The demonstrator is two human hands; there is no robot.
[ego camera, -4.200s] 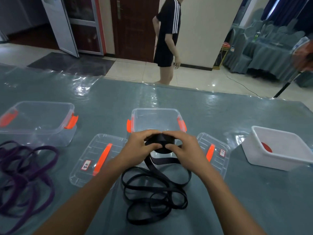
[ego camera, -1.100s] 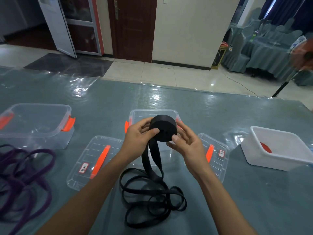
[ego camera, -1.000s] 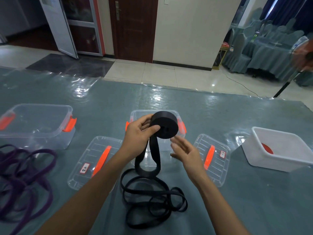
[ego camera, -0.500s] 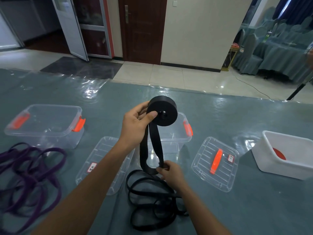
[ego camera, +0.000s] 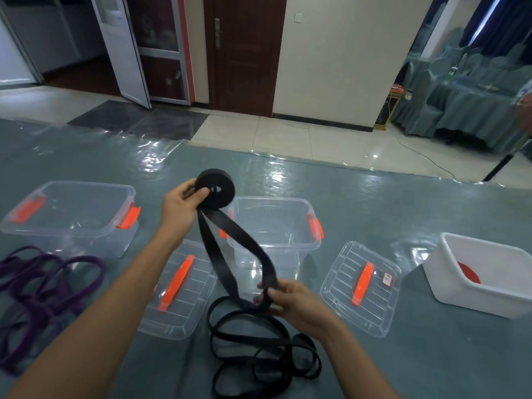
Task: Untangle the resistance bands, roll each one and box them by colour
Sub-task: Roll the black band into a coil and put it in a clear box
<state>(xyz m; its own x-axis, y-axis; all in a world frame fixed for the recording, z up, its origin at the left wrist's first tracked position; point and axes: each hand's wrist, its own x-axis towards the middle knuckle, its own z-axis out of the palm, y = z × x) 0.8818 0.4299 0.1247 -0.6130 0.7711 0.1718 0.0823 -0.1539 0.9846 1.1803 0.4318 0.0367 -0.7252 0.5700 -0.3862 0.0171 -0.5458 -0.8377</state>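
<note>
While left hand [ego camera: 178, 210] grips black roll [ego camera: 216, 192] aloft, right hand [ego camera: 296, 302] pinches its tail [ego camera: 230, 228] below

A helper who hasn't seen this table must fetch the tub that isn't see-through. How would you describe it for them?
On the grey-green table, go to the right-hand end, past the middle clear box and the clear lid beside it. There sits the white tub: the only opaque container, with no orange latches and something red inside.

The black band [ego camera: 227, 194] looks matt and smooth, the purple bands [ego camera: 86, 259] likewise. The boxes [ego camera: 276, 226] and lids [ego camera: 383, 309] are clear glossy plastic, the white tub [ego camera: 460, 295] duller plastic. A shiny, wrinkled film covers the table [ego camera: 388, 208]
</note>
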